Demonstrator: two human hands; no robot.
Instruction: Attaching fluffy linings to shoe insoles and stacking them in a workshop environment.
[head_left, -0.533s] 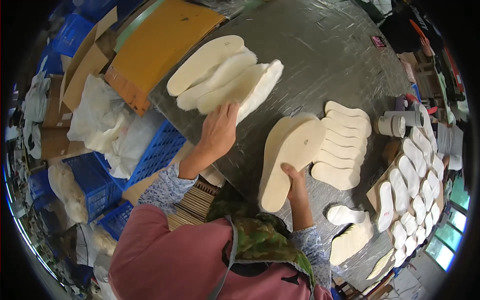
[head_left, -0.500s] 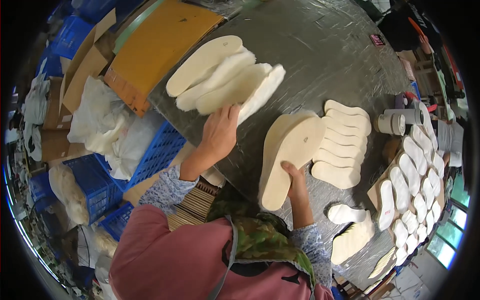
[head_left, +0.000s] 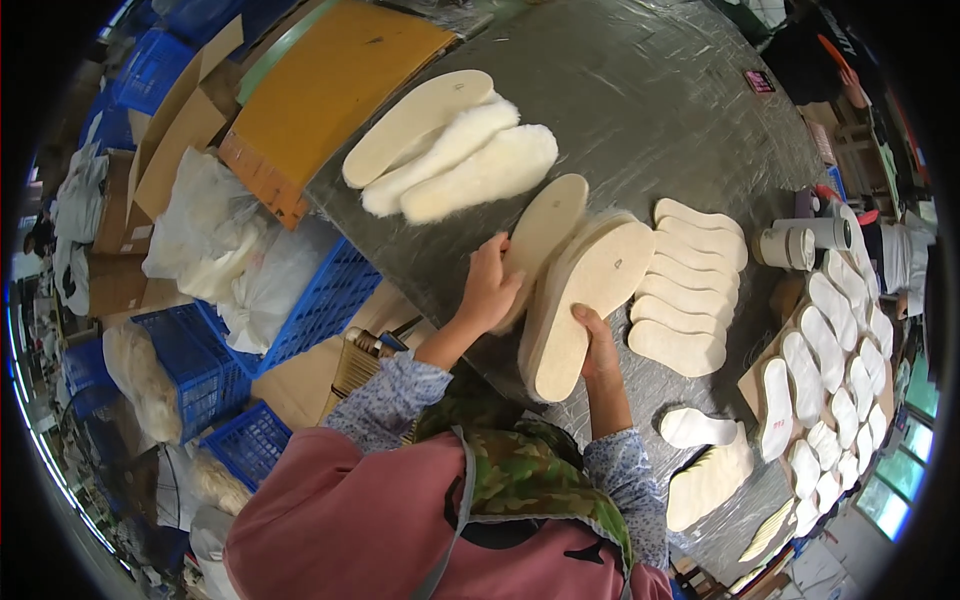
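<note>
My left hand is closed on the near end of a cream fleece insole, its smooth backing turned up. That insole stands just left of a stack of similar insoles, which my right hand grips at its right edge, thumb on top. How many are in the stack is hard to make out. To the far left, a group of fleece insoles lies on the dark table; two of them show fluffy sides and one its flat backing.
Right of the stack lies an overlapping row of insoles. Farther right are rows of white insoles and cylindrical containers. Blue crates and plastic bags are at the left, below a yellow board. A person's hand shows far right.
My left hand has moved right from the fleece group, bringing one insole beside the stack. My right hand still grips the stack, which is now tilted slightly differently.
</note>
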